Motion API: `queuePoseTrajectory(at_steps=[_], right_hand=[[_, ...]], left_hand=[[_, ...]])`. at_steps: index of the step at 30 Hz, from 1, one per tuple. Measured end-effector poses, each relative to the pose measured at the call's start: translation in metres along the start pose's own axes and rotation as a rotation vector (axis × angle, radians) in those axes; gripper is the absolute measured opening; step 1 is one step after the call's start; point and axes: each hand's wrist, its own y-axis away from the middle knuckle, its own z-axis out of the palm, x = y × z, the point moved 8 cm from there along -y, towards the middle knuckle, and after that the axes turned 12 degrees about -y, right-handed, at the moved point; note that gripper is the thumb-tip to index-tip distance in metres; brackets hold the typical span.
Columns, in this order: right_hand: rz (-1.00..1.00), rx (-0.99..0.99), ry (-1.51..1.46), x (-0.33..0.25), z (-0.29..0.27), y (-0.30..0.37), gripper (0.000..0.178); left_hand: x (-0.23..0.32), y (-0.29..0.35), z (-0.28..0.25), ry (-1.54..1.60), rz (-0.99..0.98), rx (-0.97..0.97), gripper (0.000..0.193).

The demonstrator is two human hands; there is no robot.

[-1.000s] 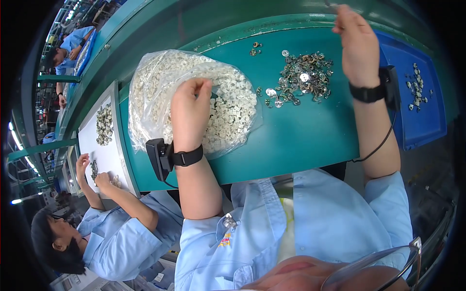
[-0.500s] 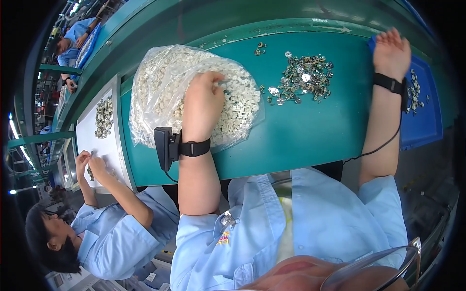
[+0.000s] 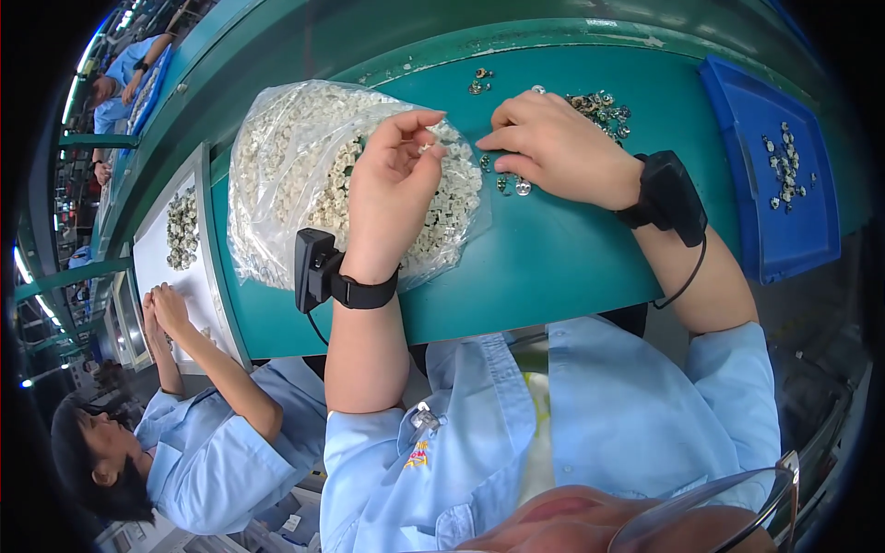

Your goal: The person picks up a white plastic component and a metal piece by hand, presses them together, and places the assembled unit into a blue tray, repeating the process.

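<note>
My left hand (image 3: 392, 198) is raised over a clear plastic bag (image 3: 277, 175) full of small white parts. Its thumb and fingers pinch one small white plastic part (image 3: 426, 148). To the right, my right hand (image 3: 567, 152) is palm down over a pile of small shiny metal parts (image 3: 604, 112), hiding much of it. The fingers of that hand are bent and apart, with the tips near a few loose metal pieces (image 3: 523, 186) on the green table mat. Nothing shows between them.
A blue tray (image 3: 751, 198) at the right holds several small assembled parts (image 3: 784, 166). A few metal bits (image 3: 480, 81) lie at the table's far side. At the left, a co-worker (image 3: 212, 405) handles small parts at a white-topped table (image 3: 161, 253). A green ledge (image 3: 572, 32) borders the back.
My right hand has come from the blue tray leftward to the metal pile. My left hand has turned and lifted a white part from the bag.
</note>
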Motion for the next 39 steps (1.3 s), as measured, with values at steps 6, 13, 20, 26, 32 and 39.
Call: queuePoseTrajectory(at_steps=[6,13,20,26,32,39], right_hand=[[0.033,-0.093,0.023,0.002,0.008,-0.001,0.017],[-0.050,-0.038,0.011,-0.008,0.009,-0.002,0.011],[0.104,0.167,-0.487,0.013,-0.017,-0.001,0.012],[0.232,0.171,-0.868,0.016,-0.009,0.002,0.016],[0.163,0.157,-0.753,0.002,-0.010,0.001,0.012],[-0.044,0.191,-0.568,-0.023,-0.023,0.001,0.006]], left_hand=[[-0.008,0.001,0.014,0.071,-0.063,-0.106,0.021],[-0.008,0.000,0.017,0.100,-0.065,-0.114,0.020],[0.000,0.004,0.021,0.048,-0.024,-0.101,0.022],[0.011,0.009,0.026,-0.066,0.104,-0.066,0.029],[0.013,0.009,0.020,-0.027,0.160,0.002,0.024],[0.010,0.009,0.007,0.081,0.146,0.116,0.021]])
